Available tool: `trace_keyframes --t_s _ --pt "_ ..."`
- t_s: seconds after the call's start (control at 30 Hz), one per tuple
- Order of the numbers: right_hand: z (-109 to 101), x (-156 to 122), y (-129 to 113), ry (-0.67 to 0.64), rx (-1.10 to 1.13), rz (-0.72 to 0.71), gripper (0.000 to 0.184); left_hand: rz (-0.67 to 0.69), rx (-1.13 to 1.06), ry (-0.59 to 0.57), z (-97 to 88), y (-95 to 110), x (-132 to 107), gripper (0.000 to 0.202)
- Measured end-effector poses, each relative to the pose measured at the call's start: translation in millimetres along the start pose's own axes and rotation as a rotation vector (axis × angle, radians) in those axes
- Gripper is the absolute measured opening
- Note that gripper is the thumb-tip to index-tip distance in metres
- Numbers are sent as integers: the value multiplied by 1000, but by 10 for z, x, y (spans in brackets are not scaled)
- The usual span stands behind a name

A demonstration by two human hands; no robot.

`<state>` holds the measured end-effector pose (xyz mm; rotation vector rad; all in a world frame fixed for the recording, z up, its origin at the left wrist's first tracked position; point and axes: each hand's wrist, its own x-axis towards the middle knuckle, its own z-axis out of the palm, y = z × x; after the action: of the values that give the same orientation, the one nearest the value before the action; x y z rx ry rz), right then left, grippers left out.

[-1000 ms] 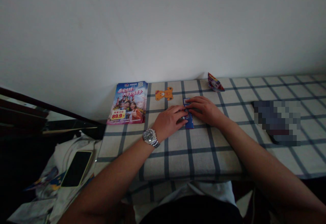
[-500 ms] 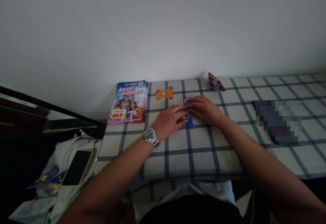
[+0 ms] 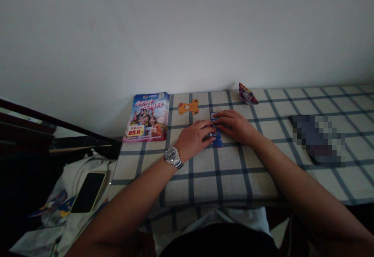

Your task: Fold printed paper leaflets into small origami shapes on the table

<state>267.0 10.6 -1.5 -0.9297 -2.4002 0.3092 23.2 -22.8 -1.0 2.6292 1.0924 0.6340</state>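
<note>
A narrow strip of folded blue printed paper [image 3: 217, 142] lies on the checked cloth, its length running away from me. My left hand [image 3: 193, 139], with a steel watch on the wrist, has its bent fingers on the strip's left side. From the right, my right hand [image 3: 237, 127] pinches and presses the strip's far half. The two hands' fingertips almost meet over the paper and hide its middle. Beyond the hands stands a small folded paper piece [image 3: 247, 94], dark and red, near the wall.
A stack of colourful flyers [image 3: 148, 118] lies at the table's left end, with a flat bear cutout [image 3: 188, 107] to its right. On the right is a dark, blurred-out flat object [image 3: 318, 142]. A phone [image 3: 88, 192] rests on bags at lower left.
</note>
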Motion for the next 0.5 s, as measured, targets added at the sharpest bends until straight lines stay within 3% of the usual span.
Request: trace_keyframes --t_s 0.5 --pt "-2 5 -16 4 1 1 21 -6 29 17 -10 54 5 28"
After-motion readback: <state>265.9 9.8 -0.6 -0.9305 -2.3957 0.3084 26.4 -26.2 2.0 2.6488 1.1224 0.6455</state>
